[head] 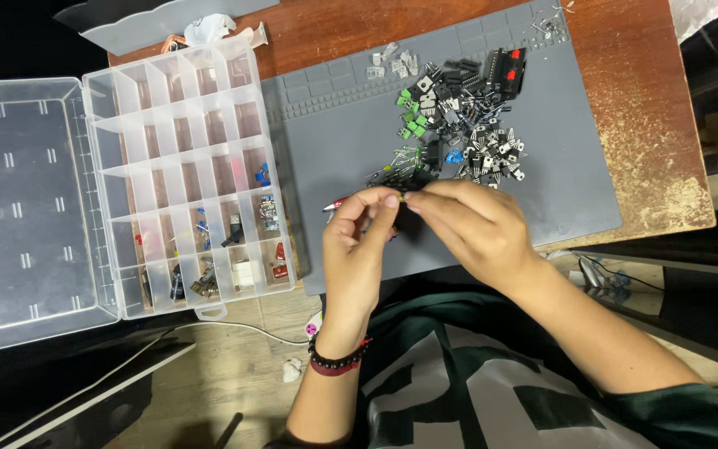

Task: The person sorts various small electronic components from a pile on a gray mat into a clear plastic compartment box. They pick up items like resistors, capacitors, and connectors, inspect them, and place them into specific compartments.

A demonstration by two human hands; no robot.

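A: Where is the small dark component (405,198) held, and by which hand?

B: It is pinched between the fingertips of the left hand (359,241) and the right hand (475,229), both closed on it, over the near edge of the grey mat (558,150); its exact kind cannot be told.

A: How does it lie?

B: Its long axis appears to run left to right, from one grip to the other; the parts pile (459,125) is just beyond; the compartment box (193,175) is set to the left, with bare mat between.
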